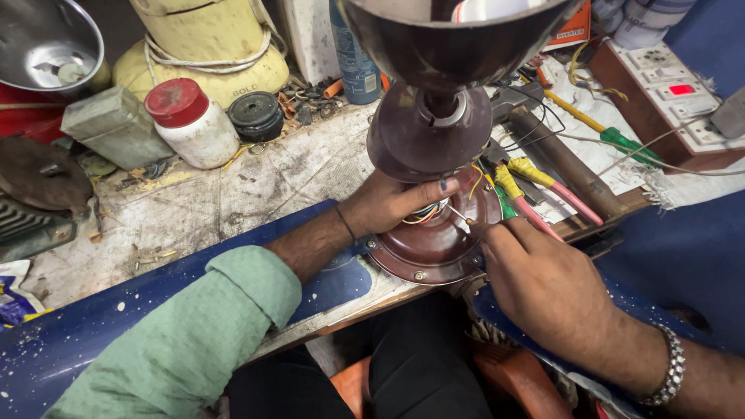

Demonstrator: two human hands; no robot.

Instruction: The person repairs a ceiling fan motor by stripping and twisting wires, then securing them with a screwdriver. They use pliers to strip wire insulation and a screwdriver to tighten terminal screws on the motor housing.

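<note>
Your left hand [388, 203] wraps around the maroon fan motor [434, 233], its palm hidden. Your right hand [543, 279] pinches a thin wire [458, 213]; the fingertips are hard to make out.

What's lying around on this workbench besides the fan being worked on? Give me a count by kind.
Jars with a red lid: 1
Pliers with yellow-and-pink handles: 1
Screwdrivers with a green handle: 1
Switchboards: 1
Round black caps: 1
Metal bowls: 1
Blue spray cans: 1
Total: 7
</note>
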